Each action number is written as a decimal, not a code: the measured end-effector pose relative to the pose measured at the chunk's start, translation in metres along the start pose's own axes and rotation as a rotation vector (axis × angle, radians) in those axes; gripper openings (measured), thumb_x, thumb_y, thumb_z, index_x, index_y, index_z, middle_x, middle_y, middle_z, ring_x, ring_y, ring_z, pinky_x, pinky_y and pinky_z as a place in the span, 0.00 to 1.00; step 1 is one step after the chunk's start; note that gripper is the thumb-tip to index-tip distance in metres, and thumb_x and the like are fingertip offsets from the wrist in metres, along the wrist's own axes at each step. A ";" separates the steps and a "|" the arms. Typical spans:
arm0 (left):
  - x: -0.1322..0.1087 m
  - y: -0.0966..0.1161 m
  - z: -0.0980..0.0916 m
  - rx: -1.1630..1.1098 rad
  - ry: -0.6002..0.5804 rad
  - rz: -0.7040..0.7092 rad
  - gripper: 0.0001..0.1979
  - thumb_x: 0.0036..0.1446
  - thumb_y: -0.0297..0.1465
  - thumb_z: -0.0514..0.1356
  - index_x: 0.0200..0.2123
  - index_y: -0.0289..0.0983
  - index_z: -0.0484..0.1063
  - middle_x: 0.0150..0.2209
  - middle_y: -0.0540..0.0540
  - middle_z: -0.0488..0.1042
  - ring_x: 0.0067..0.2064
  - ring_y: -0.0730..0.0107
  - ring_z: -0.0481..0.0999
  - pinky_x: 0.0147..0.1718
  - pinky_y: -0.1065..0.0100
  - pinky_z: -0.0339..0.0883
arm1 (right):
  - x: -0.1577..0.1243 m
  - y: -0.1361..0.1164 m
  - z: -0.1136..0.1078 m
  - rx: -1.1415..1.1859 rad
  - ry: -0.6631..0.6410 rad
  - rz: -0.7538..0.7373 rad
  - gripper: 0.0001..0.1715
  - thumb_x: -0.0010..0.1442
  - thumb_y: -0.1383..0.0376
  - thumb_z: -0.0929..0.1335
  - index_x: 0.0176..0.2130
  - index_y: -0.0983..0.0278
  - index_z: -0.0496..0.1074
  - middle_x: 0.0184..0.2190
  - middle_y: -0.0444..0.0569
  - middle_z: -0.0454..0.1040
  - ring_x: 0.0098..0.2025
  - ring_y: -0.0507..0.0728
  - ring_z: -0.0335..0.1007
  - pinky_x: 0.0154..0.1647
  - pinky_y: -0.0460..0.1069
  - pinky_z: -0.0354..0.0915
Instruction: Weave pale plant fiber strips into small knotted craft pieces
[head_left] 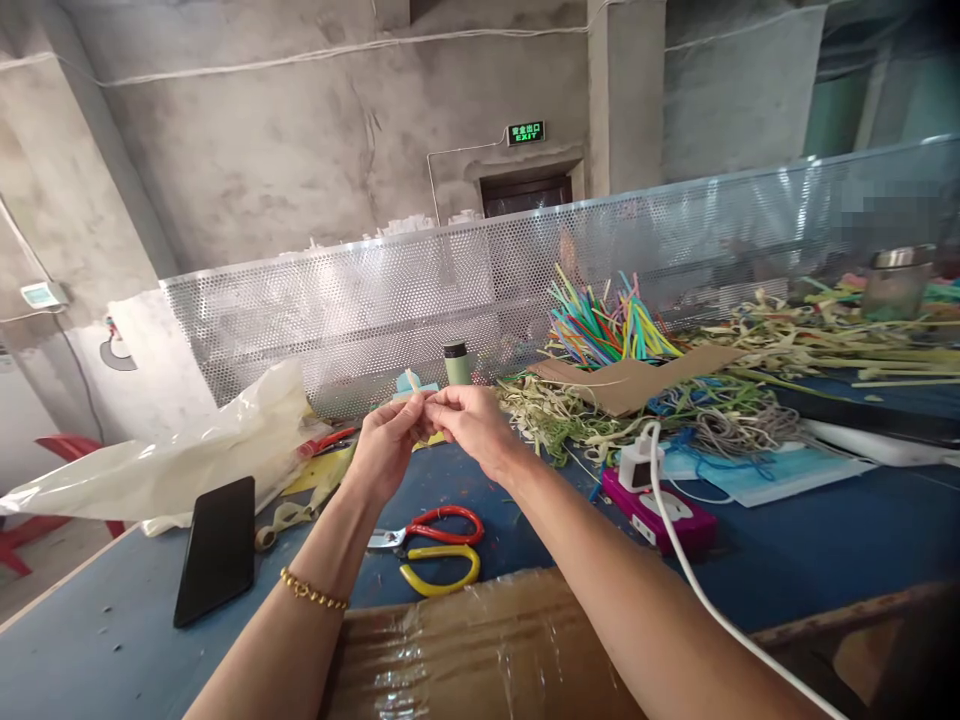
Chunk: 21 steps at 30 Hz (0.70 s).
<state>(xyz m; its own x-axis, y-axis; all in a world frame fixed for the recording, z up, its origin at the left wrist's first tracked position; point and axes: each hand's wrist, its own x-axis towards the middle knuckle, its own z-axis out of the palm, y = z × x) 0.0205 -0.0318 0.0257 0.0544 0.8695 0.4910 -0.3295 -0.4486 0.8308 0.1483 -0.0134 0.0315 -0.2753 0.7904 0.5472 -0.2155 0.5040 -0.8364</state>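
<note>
My left hand (388, 440) and my right hand (472, 420) meet above the blue table, their fingertips touching. Both are closed in a pinch. A thin pale strip (410, 379) pokes up from the left fingertips; its lower part is hidden by the fingers. Whatever lies between the right fingertips is too small to make out. Below the hands, scissors (444, 548) with one red and one yellow handle lie on the table, blades pointing left. A taped cardboard piece (480, 650) is under my forearms.
A black phone (216, 552) and clear plastic sheeting (225, 450) lie left. Rightward are a magenta power strip (660, 512) with a white cable, a blue face mask (780, 475), colourful pipe cleaners (607, 325) and tangled cords. Behind stand a green bottle (456, 366) and a perforated metal screen (360, 310).
</note>
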 end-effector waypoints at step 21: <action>0.004 -0.004 0.000 -0.249 0.161 -0.105 0.09 0.50 0.30 0.69 0.25 0.31 0.74 0.20 0.53 0.65 0.22 0.83 0.63 0.22 0.79 0.62 | -0.009 -0.009 0.014 -0.002 -0.013 0.088 0.15 0.55 0.65 0.68 0.21 0.63 0.61 0.13 0.38 0.60 0.16 0.46 0.52 0.17 0.43 0.53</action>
<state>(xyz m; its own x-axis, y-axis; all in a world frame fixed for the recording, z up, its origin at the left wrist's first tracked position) 0.0218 -0.0261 0.0239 -0.0432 0.9389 0.3416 -0.5519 -0.3074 0.7752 0.1397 -0.0298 0.0350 -0.3055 0.8269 0.4721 -0.1880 0.4337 -0.8812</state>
